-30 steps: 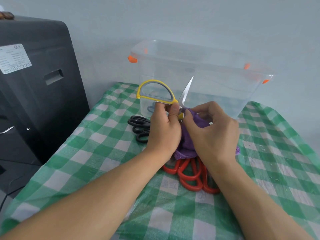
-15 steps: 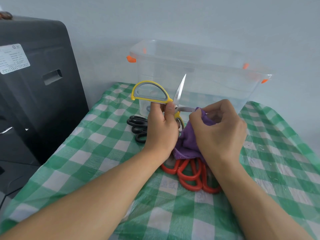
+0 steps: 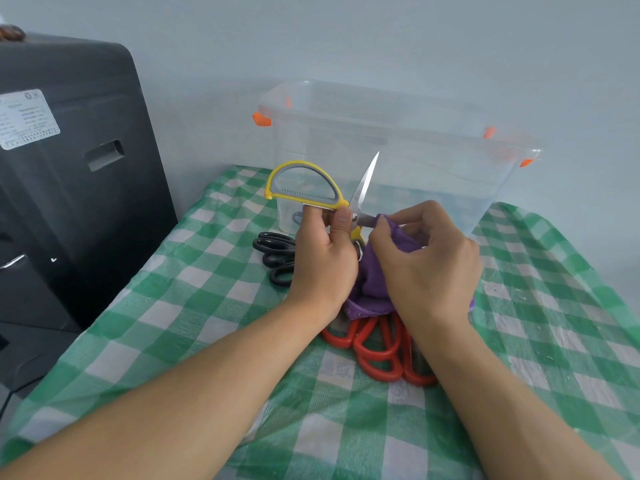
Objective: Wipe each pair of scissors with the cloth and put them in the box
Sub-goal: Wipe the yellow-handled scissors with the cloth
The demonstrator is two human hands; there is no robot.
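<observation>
Left hand (image 3: 322, 258) grips the yellow-handled scissors (image 3: 313, 190) (blades spread); just right, right hand (image 3: 427, 265) pinches the purple cloth (image 3: 375, 271) around one blade.

Free room is seen on the green-and-white checked tablecloth (image 3: 194, 296) at near left and along the right side. The far middle is closed off by the clear plastic box with orange clips (image 3: 398, 161), open at its top. The left edge is walled by a tall black cabinet (image 3: 69, 174). Black-handled scissors (image 3: 275, 252) lie left of centre; red-handled scissors (image 3: 377, 351) lie at near centre beneath the purple cloth (image 3: 375, 282). One bare steel blade (image 3: 367, 181) is raised before the box.
</observation>
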